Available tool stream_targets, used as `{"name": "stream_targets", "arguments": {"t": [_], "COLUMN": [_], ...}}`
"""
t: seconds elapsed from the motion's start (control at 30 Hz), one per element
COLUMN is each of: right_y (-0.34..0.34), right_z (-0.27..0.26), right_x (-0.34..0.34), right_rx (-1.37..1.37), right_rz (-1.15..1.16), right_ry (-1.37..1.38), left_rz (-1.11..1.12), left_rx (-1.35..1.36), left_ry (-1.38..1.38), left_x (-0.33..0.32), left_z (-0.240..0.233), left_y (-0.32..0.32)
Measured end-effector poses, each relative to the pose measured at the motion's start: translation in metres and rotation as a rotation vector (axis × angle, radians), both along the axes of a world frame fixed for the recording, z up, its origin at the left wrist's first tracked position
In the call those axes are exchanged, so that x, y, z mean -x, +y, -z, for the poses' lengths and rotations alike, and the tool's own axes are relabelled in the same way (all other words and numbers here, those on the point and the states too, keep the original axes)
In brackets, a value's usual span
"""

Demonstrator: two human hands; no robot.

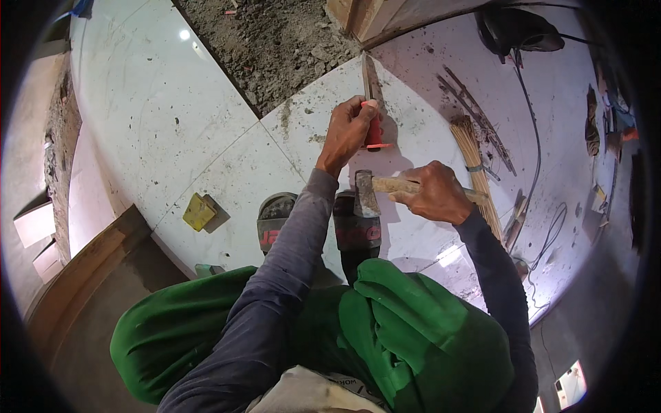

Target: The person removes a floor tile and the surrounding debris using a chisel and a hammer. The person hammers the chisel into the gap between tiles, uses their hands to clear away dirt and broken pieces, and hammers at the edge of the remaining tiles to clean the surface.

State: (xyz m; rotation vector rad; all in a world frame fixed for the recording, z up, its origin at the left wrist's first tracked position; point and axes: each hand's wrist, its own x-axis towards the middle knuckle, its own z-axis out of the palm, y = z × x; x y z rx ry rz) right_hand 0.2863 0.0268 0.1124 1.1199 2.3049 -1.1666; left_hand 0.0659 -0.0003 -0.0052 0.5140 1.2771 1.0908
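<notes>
My left hand (345, 129) grips the red handle of a steel chisel (372, 126) with a flared red guard at its near end. The chisel's blade (367, 75) points away from me, its tip close to the corner of a floor tile beside bare rubble. My right hand (436, 192) is closed around the wooden handle of a small hammer (367, 193) with a worn, hatchet-like steel head. That head hangs above my sandal (358, 229), nearer to me than the chisel's butt and apart from it.
White floor tiles (206, 124) carry scattered grit. Ahead are a pit of broken mortar (279, 46) and a wooden frame's foot (369, 23). A yellow block (199, 211) sits left. At right lie a bundle of thin sticks (472, 149), a black object (516, 32) and cables (532, 113).
</notes>
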Motion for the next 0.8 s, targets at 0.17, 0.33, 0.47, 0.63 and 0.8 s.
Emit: {"name": "stream_targets", "arguments": {"t": [0.17,0.33,0.47,0.63,0.8], "right_y": [0.014,0.025,0.029,0.031,0.026], "right_z": [-0.006,-0.008,-0.009,-0.009,0.001], "right_x": [-0.005,-0.009,-0.01,-0.012,-0.02], "right_rx": [0.007,-0.016,-0.035,0.007,-0.027], "right_rz": [-0.044,-0.124,-0.145,-0.122,-0.189], "right_ry": [-0.04,-0.053,-0.052,-0.095,0.015], "left_rz": [-0.015,-0.02,-0.03,-0.078,-0.045], "left_rx": [0.008,-0.026,-0.005,-0.023,-0.053], "left_ry": [-0.006,0.023,0.046,0.048,-0.047], "left_x": [-0.006,-0.014,-0.016,-0.02,-0.018], "left_z": [0.004,0.005,0.004,0.005,0.014], "left_y": [0.004,0.002,0.002,0.009,0.008]}}
